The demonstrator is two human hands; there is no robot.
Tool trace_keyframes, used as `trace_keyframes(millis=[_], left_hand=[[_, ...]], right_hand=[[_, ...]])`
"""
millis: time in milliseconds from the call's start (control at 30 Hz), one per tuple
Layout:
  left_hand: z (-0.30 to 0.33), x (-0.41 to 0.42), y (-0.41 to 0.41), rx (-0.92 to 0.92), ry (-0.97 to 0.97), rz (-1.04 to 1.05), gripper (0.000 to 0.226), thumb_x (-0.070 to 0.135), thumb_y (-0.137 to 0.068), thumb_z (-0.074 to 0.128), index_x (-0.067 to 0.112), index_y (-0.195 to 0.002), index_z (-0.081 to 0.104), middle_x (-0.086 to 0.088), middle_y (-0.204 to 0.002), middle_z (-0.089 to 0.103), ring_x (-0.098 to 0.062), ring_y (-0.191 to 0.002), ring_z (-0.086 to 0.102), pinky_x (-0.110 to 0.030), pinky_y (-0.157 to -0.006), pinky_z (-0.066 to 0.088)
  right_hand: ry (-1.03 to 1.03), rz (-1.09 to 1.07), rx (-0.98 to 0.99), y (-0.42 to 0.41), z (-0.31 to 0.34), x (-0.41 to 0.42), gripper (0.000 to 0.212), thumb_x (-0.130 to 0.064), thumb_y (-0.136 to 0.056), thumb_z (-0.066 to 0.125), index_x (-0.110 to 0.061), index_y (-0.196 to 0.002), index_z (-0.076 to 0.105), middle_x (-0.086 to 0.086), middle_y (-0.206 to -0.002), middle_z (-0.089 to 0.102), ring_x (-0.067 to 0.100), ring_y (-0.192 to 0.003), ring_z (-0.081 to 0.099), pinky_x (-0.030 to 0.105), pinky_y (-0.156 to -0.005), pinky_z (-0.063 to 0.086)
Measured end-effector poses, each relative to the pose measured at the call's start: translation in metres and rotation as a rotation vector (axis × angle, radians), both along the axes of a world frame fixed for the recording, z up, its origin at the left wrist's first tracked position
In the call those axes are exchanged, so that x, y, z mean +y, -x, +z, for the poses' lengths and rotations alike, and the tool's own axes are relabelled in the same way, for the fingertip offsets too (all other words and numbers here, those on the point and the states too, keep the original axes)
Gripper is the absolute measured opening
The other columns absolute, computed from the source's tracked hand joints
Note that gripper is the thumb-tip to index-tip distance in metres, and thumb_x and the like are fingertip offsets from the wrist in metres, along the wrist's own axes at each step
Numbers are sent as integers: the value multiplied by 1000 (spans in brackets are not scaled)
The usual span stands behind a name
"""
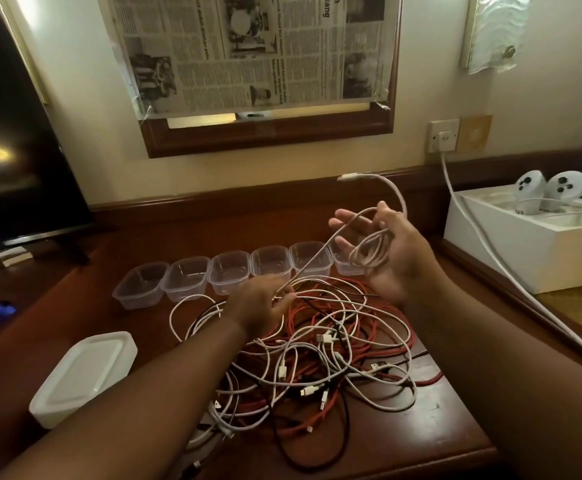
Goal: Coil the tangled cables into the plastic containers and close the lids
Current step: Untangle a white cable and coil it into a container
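1. Six clear containers [229, 271] sit in a row at the back of the desk [431, 441], all open and all empty as far as I can see, so nothing is packed yet.
2. You're on cable one: your right hand [391, 252] is raised above the row, palm toward you, fingers curled round a few small loops of a white cable [369, 249], with its plug end sticking up past your fingers.
3. Your left hand [260, 306] is lower, at the far edge of the pile, pinching the same cable where it runs taut down from the coil (so it's feeding, not idle).
4. What's left is basically everything: the tangled heap [317, 358] of white, red and black leads in the middle of the desk, and then the lids.
5. Those lids [83, 375] look stacked at the near left, well apart from the containers.
6. Watch the thick white cord [483, 251] from the wall socket running along the right edge, and the white box [524, 251] beside it. Neither belongs in the pile.
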State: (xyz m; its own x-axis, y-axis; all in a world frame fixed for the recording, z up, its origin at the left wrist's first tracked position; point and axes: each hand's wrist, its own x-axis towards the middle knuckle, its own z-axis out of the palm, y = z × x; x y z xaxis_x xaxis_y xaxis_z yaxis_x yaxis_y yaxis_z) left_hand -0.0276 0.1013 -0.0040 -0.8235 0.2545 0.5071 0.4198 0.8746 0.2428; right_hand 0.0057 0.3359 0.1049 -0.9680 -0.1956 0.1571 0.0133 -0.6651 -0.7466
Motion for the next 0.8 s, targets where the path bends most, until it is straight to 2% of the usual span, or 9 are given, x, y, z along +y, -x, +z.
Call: trace_keyframes(millis=[100,167,300,367,433,533,633,700,800], left_hand=[[2,-10,-1,-125,-94,97,38,47,-94,45,18,-82,68,4,-73,62,-17,-67,56,-38,-65,51],[8,-14,-2,-170,-209,176,42,50,-95,47,18,-83,71,2,-68,63,-20,-63,59,-39,-64,53],[36,-9,4,-182,-459,213,30,40,-92,65,19,-71,68,-2,-65,65,-20,-59,58,-40,-63,54],[51,-1,4,-178,-459,199,23,36,-88,71,23,-69,65,2,-65,64,-16,-60,58,-33,-60,51],[62,6,1,-174,-442,174,20,33,-88,72,25,-71,64,3,-65,63,-14,-59,57,-29,-56,46],[68,8,-1,-144,-468,128,18,32,-89,69,23,-74,66,-1,-70,67,-22,-68,64,-39,-63,53],[64,-1,-4,-170,-473,99,17,28,-91,67,18,-77,67,-5,-74,66,-24,-71,63,-41,-68,53],[56,-9,-8,-246,-468,77,18,27,-92,67,16,-78,66,-5,-72,64,-20,-67,60,-41,-66,53],[46,-17,-15,-344,-496,94,21,28,-94,65,17,-76,68,-6,-73,66,-18,-67,61,-36,-66,52]], right_hand=[[64,-17,-16,-2,6,-1,23,-31,-102,45,-14,-86,47,2,-65,51,15,-54,53,34,-63,53],[-306,-98,88,0,2,-3,16,-26,-98,56,-16,-89,47,0,-67,48,12,-50,44,29,-51,41],[-1229,-55,247,1,-11,-18,32,-24,-86,73,-16,-108,50,6,-95,59,14,-72,58,20,-51,45],[-1515,116,309,-3,-18,-29,24,-27,-86,73,-17,-98,55,3,-88,61,11,-70,58,18,-53,44],[-1636,173,366,-3,-25,-37,19,-30,-89,70,-16,-85,57,2,-78,61,12,-65,57,21,-53,44],[-1436,-106,464,-7,-29,-42,20,-32,-94,62,-16,-82,57,2,-72,57,13,-62,50,25,-55,40],[-719,-259,253,-10,-23,-38,14,-23,-98,56,-14,-87,56,6,-75,62,16,-64,58,26,-57,49],[-279,-217,66,-7,-15,-31,10,-19,-99,54,-10,-99,57,11,-87,69,22,-81,70,34,-73,58],[3,-228,-60,2,-5,-20,16,-18,-100,53,-8,-112,57,12,-94,70,28,-92,72,40,-82,59]])
